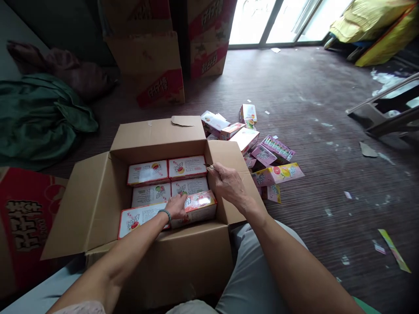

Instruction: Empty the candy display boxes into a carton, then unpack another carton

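Note:
An open cardboard carton (pixel 98 196) sits in front of me, filled with several white and pink product boxes lying flat. My left hand (pixel 176 206), a bracelet on its wrist, presses down on a tilted pink box (pixel 199 207) at the carton's near right corner. My right hand (pixel 227 183) rests at the carton's right wall beside that box, fingers curled and pinched on something small I cannot make out. Both forearms reach in from below.
A heap of loose pink and white boxes (pixel 258 148) lies on the brown floor right of the carton. Stacked red-printed cartons (pixel 153 65) stand behind, another (pixel 22 218) at left. Green cloth (pixel 39 117) lies far left. Paper scraps litter the floor.

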The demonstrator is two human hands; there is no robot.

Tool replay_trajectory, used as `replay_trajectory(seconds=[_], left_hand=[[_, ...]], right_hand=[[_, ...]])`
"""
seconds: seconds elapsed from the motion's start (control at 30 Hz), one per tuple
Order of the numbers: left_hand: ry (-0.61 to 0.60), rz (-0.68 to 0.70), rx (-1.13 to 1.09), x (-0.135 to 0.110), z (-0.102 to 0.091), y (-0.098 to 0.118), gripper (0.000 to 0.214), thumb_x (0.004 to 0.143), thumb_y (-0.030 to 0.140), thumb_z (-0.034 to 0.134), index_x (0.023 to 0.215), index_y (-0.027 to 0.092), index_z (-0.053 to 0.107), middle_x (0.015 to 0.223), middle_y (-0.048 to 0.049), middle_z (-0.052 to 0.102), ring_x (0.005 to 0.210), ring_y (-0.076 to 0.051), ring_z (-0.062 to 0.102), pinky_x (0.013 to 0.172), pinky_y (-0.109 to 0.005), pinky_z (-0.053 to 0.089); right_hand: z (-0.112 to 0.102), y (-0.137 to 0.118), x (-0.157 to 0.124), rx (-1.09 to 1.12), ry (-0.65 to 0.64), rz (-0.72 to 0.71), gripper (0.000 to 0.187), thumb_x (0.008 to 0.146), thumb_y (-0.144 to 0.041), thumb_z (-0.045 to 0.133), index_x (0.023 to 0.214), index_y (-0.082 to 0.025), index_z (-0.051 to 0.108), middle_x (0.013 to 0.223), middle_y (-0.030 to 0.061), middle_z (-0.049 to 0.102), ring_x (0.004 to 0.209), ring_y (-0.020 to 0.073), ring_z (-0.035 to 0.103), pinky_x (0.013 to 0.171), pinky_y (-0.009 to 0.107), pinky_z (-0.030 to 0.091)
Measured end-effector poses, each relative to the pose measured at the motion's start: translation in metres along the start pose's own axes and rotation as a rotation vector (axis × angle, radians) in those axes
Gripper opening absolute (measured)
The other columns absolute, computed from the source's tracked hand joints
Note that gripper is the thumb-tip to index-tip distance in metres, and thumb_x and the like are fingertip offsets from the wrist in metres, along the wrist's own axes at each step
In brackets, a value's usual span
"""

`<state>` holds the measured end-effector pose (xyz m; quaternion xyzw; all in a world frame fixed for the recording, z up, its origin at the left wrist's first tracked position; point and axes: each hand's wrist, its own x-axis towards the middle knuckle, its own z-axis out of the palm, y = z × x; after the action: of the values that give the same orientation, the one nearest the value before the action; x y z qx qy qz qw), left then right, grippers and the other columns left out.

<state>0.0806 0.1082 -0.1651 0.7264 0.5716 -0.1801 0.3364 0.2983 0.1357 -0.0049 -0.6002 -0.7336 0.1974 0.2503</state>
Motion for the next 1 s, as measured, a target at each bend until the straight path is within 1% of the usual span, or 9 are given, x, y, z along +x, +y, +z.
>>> replay_trajectory(seconds=[0.07, 0.17, 0.27, 0.37, 0.47, 0.57, 0.67, 0.83, 1.0], left_hand=[[0.118, -0.010, 0.020, -0.027, -0.013, 0.010, 0.084, 0.055, 0.049, 0.076, 0.129, 0.017, 0.050, 0.116, -0.0168, 0.061, 0.111, -0.037, 0.056, 0.094, -0.046, 0.042], [0.282, -0.023, 0.033, -0.074, -0.045, 0.022, 0.074, 0.061, 0.051, 0.071, 0.125, 0.020, 0.051, 0.110, -0.0131, 0.060, 0.107, -0.034, 0.056, 0.093, -0.043, 0.041], [0.447, 0.059, 0.081, -0.131, -0.071, 0.031, 0.071, 0.063, 0.049, 0.070, 0.125, 0.021, 0.051, 0.107, -0.0114, 0.059, 0.101, -0.031, 0.055, 0.090, -0.041, 0.040], [0.577, 0.144, 0.181, -0.183, -0.067, 0.034, 0.065, 0.069, 0.040, 0.066, 0.129, 0.020, 0.050, 0.104, -0.0115, 0.059, 0.097, -0.030, 0.055, 0.086, -0.041, 0.041], [0.646, 0.115, 0.164, -0.215, -0.042, 0.026, 0.074, 0.072, 0.043, 0.066, 0.136, 0.015, 0.045, 0.108, -0.0141, 0.060, 0.099, -0.032, 0.054, 0.086, -0.044, 0.041], [0.779, 0.094, 0.066, -0.230, -0.017, 0.006, 0.086, 0.069, 0.058, 0.069, 0.136, 0.009, 0.043, 0.119, -0.0180, 0.058, 0.110, -0.035, 0.051, 0.098, -0.051, 0.037], [0.879, 0.096, -0.060, -0.238, -0.001, -0.017, 0.087, 0.062, 0.062, 0.075, 0.127, 0.011, 0.048, 0.120, -0.0181, 0.058, 0.113, -0.036, 0.050, 0.102, -0.054, 0.036], [0.933, 0.228, -0.338, -0.233, 0.018, -0.039, 0.088, 0.055, 0.054, 0.083, 0.123, 0.016, 0.043, 0.119, -0.0153, 0.056, 0.113, -0.032, 0.053, 0.098, -0.048, 0.046], [1.043, 0.291, -0.362, -0.222, 0.029, -0.039, 0.077, 0.060, 0.052, 0.079, 0.119, 0.019, 0.043, 0.112, -0.0122, 0.055, 0.108, -0.030, 0.054, 0.094, -0.048, 0.049]], right_hand=[[-0.002, 0.005, -0.002, 0.009, 0.033, 0.007, 0.026, 0.094, -0.032, 0.040, 0.072, -0.022, 0.050, 0.065, 0.0015, 0.058, 0.055, 0.0127, 0.042, 0.057, 0.027, 0.023], [-0.008, 0.008, -0.012, 0.077, 0.137, 0.055, 0.025, 0.092, -0.033, 0.040, 0.073, -0.021, 0.051, 0.065, 0.0017, 0.058, 0.057, 0.0133, 0.045, 0.057, 0.026, 0.026], [-0.018, -0.001, -0.032, 0.186, 0.285, 0.121, 0.025, 0.093, -0.035, 0.039, 0.078, -0.021, 0.054, 0.063, 0.0006, 0.056, 0.059, 0.0137, 0.049, 0.059, 0.025, 0.032], [-0.024, -0.026, -0.063, 0.224, 0.275, 0.072, 0.030, 0.095, -0.038, 0.036, 0.077, -0.021, 0.053, 0.063, -0.0006, 0.054, 0.058, 0.0127, 0.050, 0.060, 0.024, 0.034], [-0.021, -0.056, -0.097, 0.079, 0.035, -0.157, 0.030, 0.098, -0.036, 0.035, 0.079, -0.021, 0.054, 0.072, 0.0015, 0.061, 0.064, 0.0127, 0.053, 0.062, 0.024, 0.034], [-0.013, -0.085, -0.120, -0.203, -0.249, -0.341, 0.025, 0.098, -0.028, 0.036, 0.090, -0.021, 0.058, 0.087, 0.0039, 0.068, 0.074, 0.0142, 0.059, 0.063, 0.025, 0.032], [-0.003, -0.116, -0.126, -0.431, -0.441, -0.429, 0.022, 0.096, -0.024, 0.038, 0.094, -0.021, 0.060, 0.089, 0.0039, 0.070, 0.077, 0.0156, 0.062, 0.061, 0.027, 0.030], [0.019, -0.174, -0.118, -0.616, -0.579, -0.628, 0.020, 0.088, -0.016, 0.046, 0.097, -0.020, 0.064, 0.093, 0.0068, 0.071, 0.082, 0.0199, 0.066, 0.065, 0.028, 0.037], [0.040, -0.203, -0.112, -0.725, -0.650, -0.694, 0.026, 0.090, -0.013, 0.041, 0.096, -0.016, 0.066, 0.090, 0.0113, 0.072, 0.080, 0.0229, 0.068, 0.063, 0.029, 0.044]])
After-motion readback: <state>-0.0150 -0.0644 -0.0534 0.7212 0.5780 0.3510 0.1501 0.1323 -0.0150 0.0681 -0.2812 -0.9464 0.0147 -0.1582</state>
